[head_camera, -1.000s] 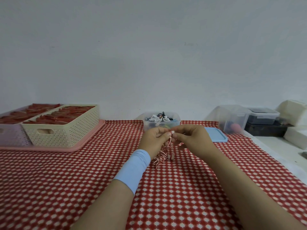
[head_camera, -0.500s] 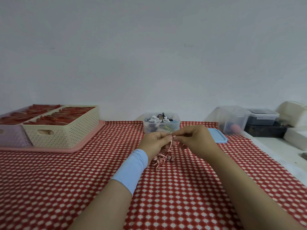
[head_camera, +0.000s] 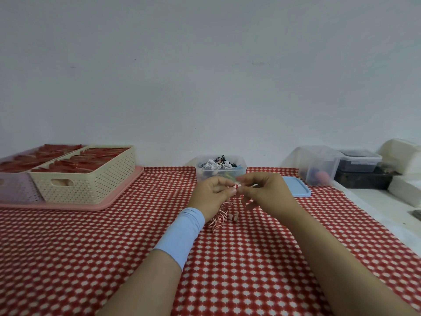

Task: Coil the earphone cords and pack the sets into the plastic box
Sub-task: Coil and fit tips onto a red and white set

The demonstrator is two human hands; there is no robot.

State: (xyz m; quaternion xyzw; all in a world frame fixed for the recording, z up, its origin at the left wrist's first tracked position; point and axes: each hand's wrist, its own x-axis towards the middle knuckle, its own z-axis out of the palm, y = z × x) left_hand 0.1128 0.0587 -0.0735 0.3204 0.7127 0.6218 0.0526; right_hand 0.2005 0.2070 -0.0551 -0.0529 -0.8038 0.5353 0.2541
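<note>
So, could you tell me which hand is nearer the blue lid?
Right. The right hand is just left of the blue lid; the left hand, also pinching the earphone cord, is farther left.

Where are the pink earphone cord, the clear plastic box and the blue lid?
pink earphone cord [head_camera: 219, 218]: head view, on its loose lower loops.
clear plastic box [head_camera: 205, 174]: head view, on its front wall.
blue lid [head_camera: 296, 188]: head view, on its flat top.

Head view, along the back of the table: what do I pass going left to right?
cream basket → plastic box of earphones → blue lid → clear tub → lidded box → white blocks
</note>
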